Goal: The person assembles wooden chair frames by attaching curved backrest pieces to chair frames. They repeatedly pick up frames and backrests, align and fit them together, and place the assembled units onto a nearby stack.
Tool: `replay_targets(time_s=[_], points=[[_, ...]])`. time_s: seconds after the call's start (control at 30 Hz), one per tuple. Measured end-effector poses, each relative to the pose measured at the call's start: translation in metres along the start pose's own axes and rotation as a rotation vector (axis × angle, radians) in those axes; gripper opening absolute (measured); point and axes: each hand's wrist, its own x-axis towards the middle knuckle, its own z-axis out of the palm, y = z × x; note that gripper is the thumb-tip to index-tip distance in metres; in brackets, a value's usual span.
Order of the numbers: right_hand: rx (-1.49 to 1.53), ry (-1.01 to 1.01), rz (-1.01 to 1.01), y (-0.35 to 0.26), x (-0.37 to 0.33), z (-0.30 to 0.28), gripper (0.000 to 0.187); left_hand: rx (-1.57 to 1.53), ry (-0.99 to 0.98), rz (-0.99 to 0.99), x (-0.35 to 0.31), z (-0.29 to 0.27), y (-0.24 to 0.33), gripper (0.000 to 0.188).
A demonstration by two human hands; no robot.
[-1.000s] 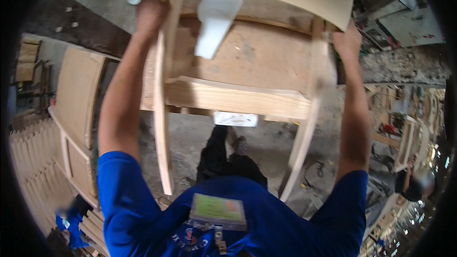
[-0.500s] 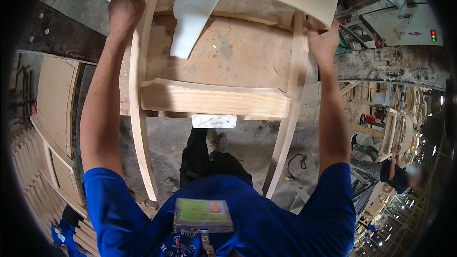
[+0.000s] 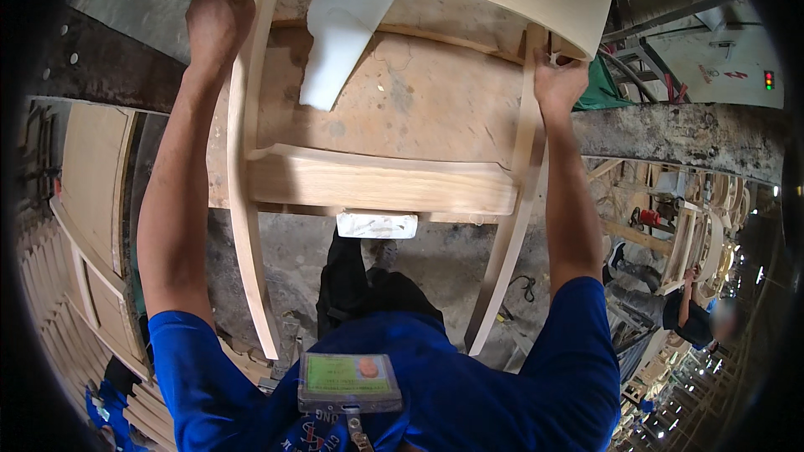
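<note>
A pale wooden chair frame [image 3: 381, 182] stretches before me, its broad curved panel at the far side and two long legs pointing back toward my body. A straight cross rail joins the legs. My left hand [image 3: 216, 23] is closed round the far left corner, where the leg meets the curved panel; its fingertips are partly hidden. At the far right corner my right hand [image 3: 559, 82] is closed on the frame just under the panel's end, against the right leg.
Beneath the frame lies a brown board [image 3: 419, 100] with a torn white sheet [image 3: 342, 46] on it. A small white block [image 3: 377, 225] sits by the cross rail. Dark beams [image 3: 687, 135] run to both sides. Wooden panels [image 3: 96, 192] stand at left; another person [image 3: 691, 314] works at far right.
The curved panel's right end has shifted a little outward and nearer. My right hand has turned inward, its fingers now curled in beneath the panel; my left hand keeps its hold.
</note>
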Motion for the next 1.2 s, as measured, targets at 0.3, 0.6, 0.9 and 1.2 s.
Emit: replay_targets(time_s=[0.3, 0.6, 0.9, 1.2], points=[[0.017, 0.007, -0.111, 0.009, 0.010, 0.008, 0.056, 0.048, -0.043, -0.067, 0.000, 0.002, -0.001, 0.042], [0.012, -0.048, -0.175, 0.020, 0.014, 0.009, 0.046, 0.026, -0.020, -0.110, -0.003, -0.001, 0.003, 0.042], [0.218, -0.008, -0.148, 0.022, 0.008, 0.014, 0.042, 0.008, 0.015, -0.088, -0.005, 0.001, 0.000, 0.039], [0.041, -0.008, -0.192, 0.029, 0.010, 0.011, 0.033, 0.050, -0.037, -0.150, -0.004, -0.002, 0.006, 0.043]])
